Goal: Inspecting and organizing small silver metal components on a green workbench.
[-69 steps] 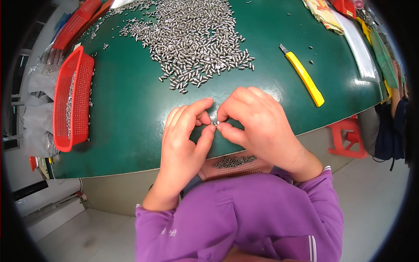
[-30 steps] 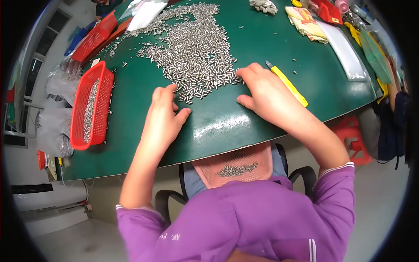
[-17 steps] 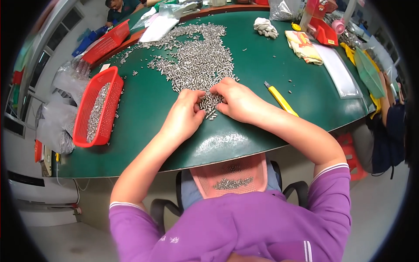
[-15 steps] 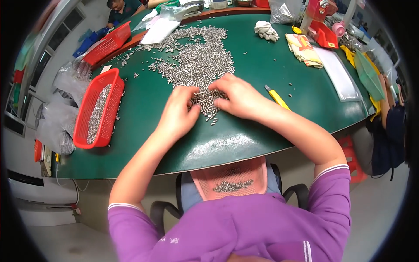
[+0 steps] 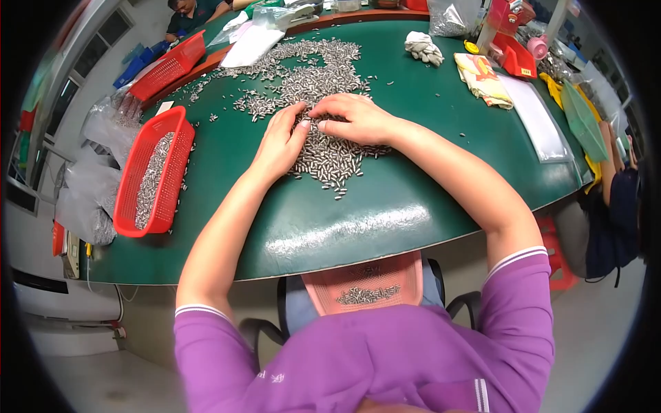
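Metal pieces [image 5: 333,160] lie heaped on the counter [image 5: 447,172], their lowest tip pointing toward the near edge. Over them, the left hand [image 5: 281,141] and the right hand [image 5: 361,118] nearly meet, both loosely curled; whether they grip any piece cannot be told. A red basket [image 5: 179,172] stands near the left edge.

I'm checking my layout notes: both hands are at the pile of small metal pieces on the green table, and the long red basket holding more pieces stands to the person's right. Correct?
Only the side is wrong: in the head view the long red basket stands to the person's left. The left hand and right hand are at the pile on the green table.
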Demonstrator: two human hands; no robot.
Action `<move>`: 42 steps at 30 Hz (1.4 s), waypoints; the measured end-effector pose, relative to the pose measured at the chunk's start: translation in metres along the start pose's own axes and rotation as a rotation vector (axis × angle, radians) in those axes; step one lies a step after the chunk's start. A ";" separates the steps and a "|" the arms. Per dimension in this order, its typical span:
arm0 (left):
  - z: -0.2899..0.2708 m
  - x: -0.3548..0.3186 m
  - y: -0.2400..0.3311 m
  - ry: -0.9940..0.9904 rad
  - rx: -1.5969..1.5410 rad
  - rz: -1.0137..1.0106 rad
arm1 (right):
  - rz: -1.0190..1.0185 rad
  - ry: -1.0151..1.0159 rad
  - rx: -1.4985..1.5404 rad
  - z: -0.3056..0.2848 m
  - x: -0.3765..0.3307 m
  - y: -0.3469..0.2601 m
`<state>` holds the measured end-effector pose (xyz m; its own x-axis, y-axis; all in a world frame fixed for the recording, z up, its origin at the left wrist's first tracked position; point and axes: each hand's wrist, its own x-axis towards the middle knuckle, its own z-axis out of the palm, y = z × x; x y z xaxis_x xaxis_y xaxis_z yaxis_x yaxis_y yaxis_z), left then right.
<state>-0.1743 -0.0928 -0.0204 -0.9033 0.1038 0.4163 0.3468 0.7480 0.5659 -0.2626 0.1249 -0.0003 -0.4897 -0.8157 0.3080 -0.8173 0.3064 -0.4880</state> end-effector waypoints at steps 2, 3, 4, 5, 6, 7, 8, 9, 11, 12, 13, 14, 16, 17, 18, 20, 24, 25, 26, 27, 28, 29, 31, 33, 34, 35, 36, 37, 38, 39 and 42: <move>-0.007 -0.007 0.009 -0.068 0.043 0.040 | -0.063 -0.033 -0.018 -0.003 -0.010 -0.007; -0.010 -0.012 0.014 -0.092 0.053 0.059 | -0.095 -0.035 -0.031 -0.003 -0.016 -0.010; -0.015 -0.014 0.016 -0.162 0.012 0.063 | -0.110 -0.062 -0.031 -0.005 -0.021 -0.013; -0.016 -0.020 0.021 -0.182 0.032 0.101 | -0.104 -0.087 -0.073 -0.006 -0.028 -0.017; -0.019 -0.027 0.026 -0.201 0.053 0.139 | -0.100 -0.112 -0.115 -0.007 -0.035 -0.021; -0.021 -0.030 0.030 -0.246 0.058 0.148 | -0.067 -0.155 -0.127 -0.008 -0.040 -0.026; -0.024 -0.034 0.036 -0.270 0.073 0.152 | -0.049 -0.171 -0.157 -0.008 -0.046 -0.032; -0.026 -0.039 0.041 -0.295 0.088 0.156 | -0.032 -0.186 -0.186 -0.009 -0.053 -0.038; -0.024 -0.048 0.044 -0.317 0.136 0.174 | -0.041 -0.193 -0.178 -0.010 -0.063 -0.044; -0.024 -0.053 0.047 -0.321 0.168 0.195 | -0.050 -0.187 -0.181 -0.010 -0.068 -0.048; -0.026 -0.058 0.053 -0.339 0.180 0.182 | -0.068 -0.166 -0.198 -0.007 -0.073 -0.050; -0.026 -0.061 0.056 -0.340 0.200 0.189 | -0.086 -0.160 -0.210 -0.005 -0.076 -0.052; -0.024 -0.067 0.062 -0.356 0.201 0.176 | -0.108 -0.168 -0.241 -0.004 -0.082 -0.057; -0.023 -0.069 0.065 -0.356 0.201 0.183 | -0.114 -0.165 -0.243 -0.003 -0.085 -0.059; -0.022 -0.070 0.069 -0.355 0.201 0.190 | -0.119 -0.162 -0.244 -0.001 -0.088 -0.060; -0.022 -0.075 0.078 -0.367 0.188 0.183 | -0.143 -0.130 -0.205 0.002 -0.093 -0.064; -0.018 -0.085 0.086 -0.356 0.216 0.211 | -0.175 -0.111 -0.210 0.003 -0.100 -0.072; -0.017 -0.087 0.088 -0.349 0.234 0.224 | -0.185 -0.110 -0.218 0.003 -0.102 -0.072; -0.017 -0.089 0.090 -0.348 0.226 0.231 | -0.183 -0.111 -0.217 0.004 -0.103 -0.072; -0.016 -0.090 0.091 -0.350 0.224 0.231 | -0.193 -0.107 -0.210 0.003 -0.104 -0.073; -0.016 -0.093 0.093 -0.349 0.223 0.224 | -0.203 -0.105 -0.200 0.004 -0.105 -0.073; -0.016 -0.095 0.094 -0.348 0.223 0.217 | -0.201 -0.108 -0.198 0.004 -0.107 -0.074; -0.015 -0.097 0.095 -0.348 0.211 0.205 | -0.221 -0.107 -0.197 0.005 -0.110 -0.076; -0.015 -0.095 0.094 -0.330 0.178 0.188 | -0.236 -0.072 -0.181 0.006 -0.108 -0.074; -0.016 -0.093 0.093 -0.295 0.169 0.212 | -0.240 -0.056 -0.175 0.004 -0.107 -0.075; -0.016 -0.093 0.093 -0.251 0.143 0.211 | -0.251 -0.013 -0.169 0.001 -0.106 -0.077; -0.019 -0.093 0.095 -0.225 0.130 0.198 | -0.252 0.042 -0.184 -0.003 -0.107 -0.080; -0.020 -0.095 0.091 -0.150 0.102 0.236 | -0.272 0.145 -0.205 -0.008 -0.107 -0.085; -0.025 -0.097 0.091 -0.105 0.116 0.247 | -0.243 0.216 -0.177 -0.015 -0.111 -0.089; -0.033 -0.099 0.096 -0.059 0.131 0.257 | -0.213 0.287 -0.149 -0.021 -0.116 -0.094; -0.050 -0.121 0.113 0.088 0.252 0.157 | -0.017 0.397 -0.136 -0.030 -0.142 -0.110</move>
<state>-0.0128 -0.0533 0.0285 -0.8143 0.1820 0.5512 0.3969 0.8675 0.2999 -0.1122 0.2220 0.0339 -0.5334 -0.5770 0.6185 -0.8457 0.3786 -0.3762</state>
